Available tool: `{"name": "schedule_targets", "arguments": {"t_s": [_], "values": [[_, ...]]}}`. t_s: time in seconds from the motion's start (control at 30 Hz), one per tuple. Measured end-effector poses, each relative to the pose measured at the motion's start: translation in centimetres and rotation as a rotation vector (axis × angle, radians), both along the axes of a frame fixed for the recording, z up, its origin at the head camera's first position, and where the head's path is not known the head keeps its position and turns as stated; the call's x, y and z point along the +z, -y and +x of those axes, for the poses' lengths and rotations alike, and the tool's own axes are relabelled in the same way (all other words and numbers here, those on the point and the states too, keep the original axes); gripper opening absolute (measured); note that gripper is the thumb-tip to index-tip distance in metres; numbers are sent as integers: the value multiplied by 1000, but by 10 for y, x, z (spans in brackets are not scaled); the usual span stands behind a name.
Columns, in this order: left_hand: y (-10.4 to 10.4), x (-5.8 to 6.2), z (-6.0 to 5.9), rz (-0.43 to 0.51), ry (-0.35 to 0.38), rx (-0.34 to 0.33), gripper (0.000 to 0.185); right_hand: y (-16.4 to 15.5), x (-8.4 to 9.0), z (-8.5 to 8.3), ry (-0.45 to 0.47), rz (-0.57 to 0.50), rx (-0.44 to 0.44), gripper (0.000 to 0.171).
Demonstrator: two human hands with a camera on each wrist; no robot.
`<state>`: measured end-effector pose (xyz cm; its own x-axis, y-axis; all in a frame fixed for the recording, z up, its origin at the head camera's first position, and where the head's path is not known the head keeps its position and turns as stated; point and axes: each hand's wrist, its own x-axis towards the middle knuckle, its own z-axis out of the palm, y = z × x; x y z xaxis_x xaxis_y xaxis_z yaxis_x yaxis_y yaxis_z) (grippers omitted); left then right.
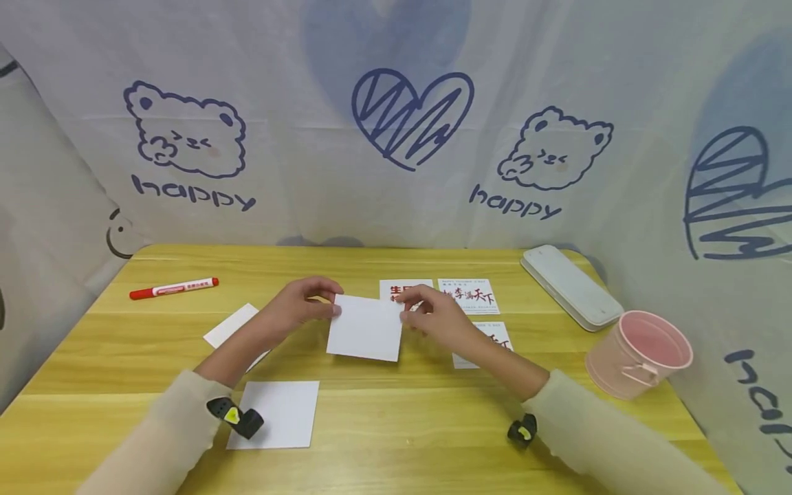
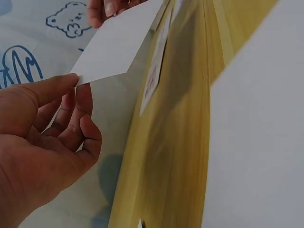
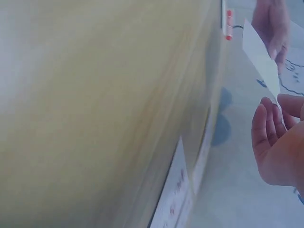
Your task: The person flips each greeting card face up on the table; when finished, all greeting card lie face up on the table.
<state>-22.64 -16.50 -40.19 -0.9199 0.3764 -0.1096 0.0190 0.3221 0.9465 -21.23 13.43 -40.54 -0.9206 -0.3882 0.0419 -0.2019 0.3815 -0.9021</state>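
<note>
A white card [image 1: 364, 328], its blank side toward me, is held up over the table between both hands. My left hand [image 1: 301, 304] pinches its upper left corner between thumb and fingers. At the upper right corner, my right hand [image 1: 436, 317] pinches it the same way. Behind the card lie a card with large red characters [image 1: 396, 285], partly covered, and a printed card [image 1: 476, 297]. Another printed card [image 1: 495, 337] sits nearer, partly under my right forearm. By my left arm are two blank white cards, one beyond the forearm [image 1: 232, 326] and one nearer me [image 1: 284, 412].
A red and white marker [image 1: 174, 289] lies at the far left of the wooden table [image 1: 383, 426]. At the right are a white oblong case [image 1: 572, 287] and a pink bucket [image 1: 619, 364] with a handle. A printed curtain [image 1: 297, 137] hangs behind the table.
</note>
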Motion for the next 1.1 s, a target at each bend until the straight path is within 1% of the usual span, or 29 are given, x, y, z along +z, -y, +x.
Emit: {"name": "schedule_targets", "arguments": {"t_s": [0.2,0.33,0.47,0.67,0.8,0.93,1.0,1.1], "values": [[-12,9,7,74,17,2,36,-16,17,11,-157,31,21,20],[-18,12,9,129,20,-1,36,-24,28,17,-207,18,57,19],[-24,13,12,159,30,-24,36,-33,34,23,-214,12,94,20],[-31,13,16,158,34,-67,35,-42,35,26,-192,33,152,23],[-35,10,18,154,39,-81,34,-44,36,28,-194,24,190,19],[-39,6,19,128,34,-95,35,-43,36,31,-185,-22,214,13],[-42,4,19,115,31,-97,36,-43,35,32,-199,-59,230,10],[-47,5,22,88,6,-85,36,-44,34,33,-232,-129,265,10]]}}
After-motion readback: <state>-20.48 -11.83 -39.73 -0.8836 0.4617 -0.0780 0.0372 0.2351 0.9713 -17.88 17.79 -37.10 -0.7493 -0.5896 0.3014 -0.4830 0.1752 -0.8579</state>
